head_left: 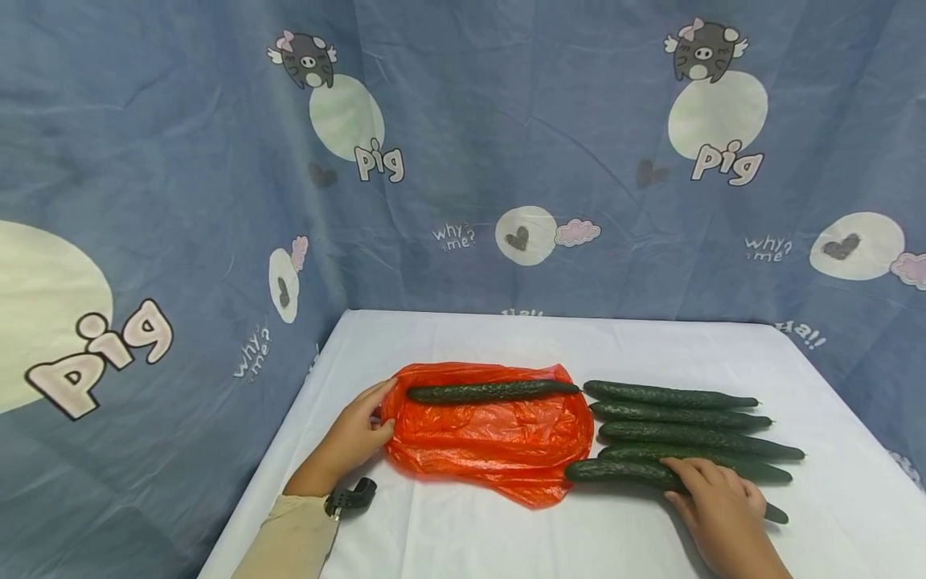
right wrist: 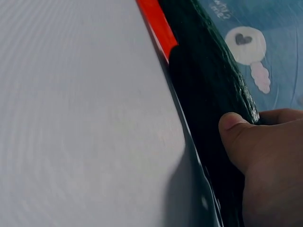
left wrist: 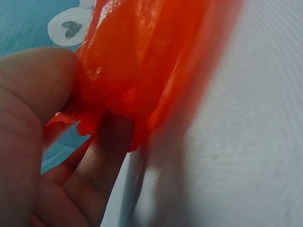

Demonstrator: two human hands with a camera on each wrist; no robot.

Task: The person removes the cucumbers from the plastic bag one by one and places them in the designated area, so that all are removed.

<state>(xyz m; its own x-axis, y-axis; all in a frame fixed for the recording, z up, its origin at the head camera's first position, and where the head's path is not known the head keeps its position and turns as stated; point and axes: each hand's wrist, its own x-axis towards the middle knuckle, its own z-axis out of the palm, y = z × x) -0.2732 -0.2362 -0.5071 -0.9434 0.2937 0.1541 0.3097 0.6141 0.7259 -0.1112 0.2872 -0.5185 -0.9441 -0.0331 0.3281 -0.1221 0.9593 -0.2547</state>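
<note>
A red plastic bag (head_left: 485, 438) lies spread on the white table, with one cucumber (head_left: 492, 392) resting lengthwise along its far side. My left hand (head_left: 354, 438) pinches the bag's left edge; in the left wrist view the thumb is on one side of the crumpled plastic (left wrist: 128, 61) and a fingertip goes behind it. At the right, my right hand (head_left: 723, 507) grips the nearest cucumber (head_left: 622, 473) from above, thumb on the near side. That cucumber's left end overlaps the bag's right edge. In the right wrist view, the dark green cucumber (right wrist: 203, 94) slants past my thumb.
Several more cucumbers (head_left: 680, 434) lie side by side behind the gripped one, right of the bag. The white-covered table (head_left: 448, 539) reaches back to a blue printed curtain (head_left: 434, 121). A black wrist device (head_left: 352, 496) sits by the left sleeve (head_left: 292, 535).
</note>
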